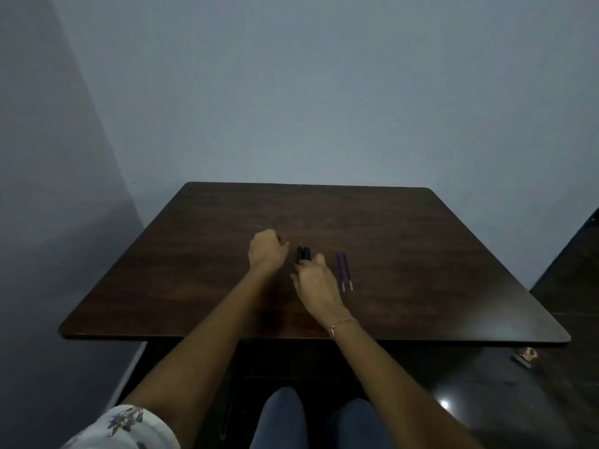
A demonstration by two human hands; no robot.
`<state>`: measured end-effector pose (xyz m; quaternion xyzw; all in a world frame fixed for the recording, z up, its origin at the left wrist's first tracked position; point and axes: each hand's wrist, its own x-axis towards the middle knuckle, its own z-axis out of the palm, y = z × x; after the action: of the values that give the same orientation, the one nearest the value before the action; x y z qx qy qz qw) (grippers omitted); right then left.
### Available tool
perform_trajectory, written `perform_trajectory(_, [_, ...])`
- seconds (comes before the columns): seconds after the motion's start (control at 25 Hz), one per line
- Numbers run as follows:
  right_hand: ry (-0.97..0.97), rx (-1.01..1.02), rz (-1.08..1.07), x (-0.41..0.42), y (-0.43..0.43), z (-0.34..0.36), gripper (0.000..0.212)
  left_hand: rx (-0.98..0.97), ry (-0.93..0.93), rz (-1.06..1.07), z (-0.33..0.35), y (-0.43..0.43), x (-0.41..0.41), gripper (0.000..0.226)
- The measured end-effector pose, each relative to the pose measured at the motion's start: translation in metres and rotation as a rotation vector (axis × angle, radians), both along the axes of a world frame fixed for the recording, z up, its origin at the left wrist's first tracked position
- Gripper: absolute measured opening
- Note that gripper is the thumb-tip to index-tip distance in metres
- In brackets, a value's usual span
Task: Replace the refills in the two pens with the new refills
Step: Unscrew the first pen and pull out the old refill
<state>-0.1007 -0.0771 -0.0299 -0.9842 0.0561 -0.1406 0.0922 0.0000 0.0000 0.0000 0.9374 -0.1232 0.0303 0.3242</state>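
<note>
Right hand (316, 281), frame centre: fingers loosely bent, tips touching near ends of two black pens (303, 253). Left hand (267, 251), just left of them: curled, contents indiscernible. Two purple refills (344, 275), right of pens, on dark table (421, 254).

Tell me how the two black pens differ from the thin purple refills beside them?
The two black pens are thick and dark all over; the two thin purple refills are slender with pale tips toward the person. The right hand covers the pens' near ends, while the refills lie untouched to its right. Both pairs lie side by side on the dark brown wooden table.
</note>
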Motion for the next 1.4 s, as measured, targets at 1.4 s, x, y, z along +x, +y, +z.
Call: perform_trajectory(1.4, [-0.174, 0.275, -0.029, 0.023, 0.018, -0.027, 0.033, -0.142, 0.394, 0.138, -0.013, -0.004, 0.044, 0.027])
